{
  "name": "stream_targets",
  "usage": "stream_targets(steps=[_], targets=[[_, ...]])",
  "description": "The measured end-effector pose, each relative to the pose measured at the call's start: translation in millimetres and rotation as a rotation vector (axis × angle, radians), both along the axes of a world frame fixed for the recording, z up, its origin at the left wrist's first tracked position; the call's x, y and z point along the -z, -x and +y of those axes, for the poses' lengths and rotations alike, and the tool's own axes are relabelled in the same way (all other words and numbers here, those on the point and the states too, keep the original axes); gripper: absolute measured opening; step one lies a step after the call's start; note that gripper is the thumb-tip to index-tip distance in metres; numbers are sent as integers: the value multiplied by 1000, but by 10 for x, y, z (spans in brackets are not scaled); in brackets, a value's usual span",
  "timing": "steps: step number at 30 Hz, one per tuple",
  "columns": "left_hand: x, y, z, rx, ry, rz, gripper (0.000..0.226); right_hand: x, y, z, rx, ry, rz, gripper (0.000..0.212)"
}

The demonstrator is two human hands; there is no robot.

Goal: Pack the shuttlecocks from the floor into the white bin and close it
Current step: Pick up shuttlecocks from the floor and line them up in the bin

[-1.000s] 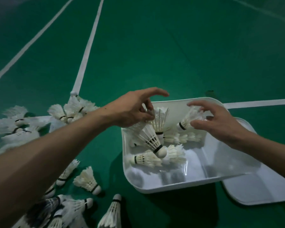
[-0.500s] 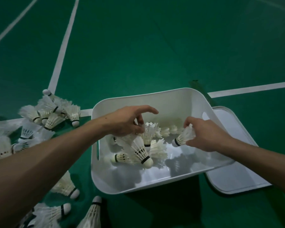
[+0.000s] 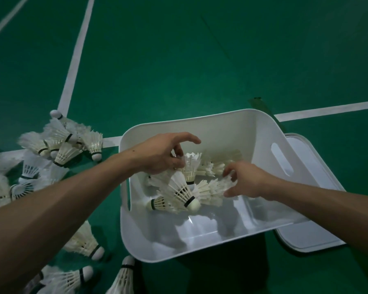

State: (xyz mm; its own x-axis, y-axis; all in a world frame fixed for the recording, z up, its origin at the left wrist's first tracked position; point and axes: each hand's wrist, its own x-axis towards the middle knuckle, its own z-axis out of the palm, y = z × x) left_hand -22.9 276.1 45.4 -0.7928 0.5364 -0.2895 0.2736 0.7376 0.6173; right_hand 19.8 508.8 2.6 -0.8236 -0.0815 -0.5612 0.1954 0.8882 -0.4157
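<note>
Both hands are now reaching lower into the white bin (image 3: 221, 117) than half a second ago. The left hand (image 3: 162, 154) is still pinching the feather rim of an upright shuttlecock (image 3: 191, 168), while the right hand (image 3: 248, 181) is gripping the feathers of a second shuttlecock (image 3: 229, 181), brought down against the pile (image 3: 179, 192) on the bin's bottom. The lid (image 3: 319, 234) is lying just beside the bin on its right, and loose shuttlecocks (image 3: 66, 145) are still waiting on the green floor (image 3: 179, 60) to the left.
</note>
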Motion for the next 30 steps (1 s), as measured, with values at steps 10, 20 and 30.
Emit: stream_targets(steps=[10, 20, 30], targets=[[28, 13, -114, -27, -17, -21, 54, 104, 35, 84, 446, 364, -258, 49], [31, 47, -15, -74, -25, -11, 53, 225, 114, -45, 434, 355, -140, 46], [36, -15, 94, -114, -33, -1, 53, 104, 57, 64, 328, 346, -76, 45]])
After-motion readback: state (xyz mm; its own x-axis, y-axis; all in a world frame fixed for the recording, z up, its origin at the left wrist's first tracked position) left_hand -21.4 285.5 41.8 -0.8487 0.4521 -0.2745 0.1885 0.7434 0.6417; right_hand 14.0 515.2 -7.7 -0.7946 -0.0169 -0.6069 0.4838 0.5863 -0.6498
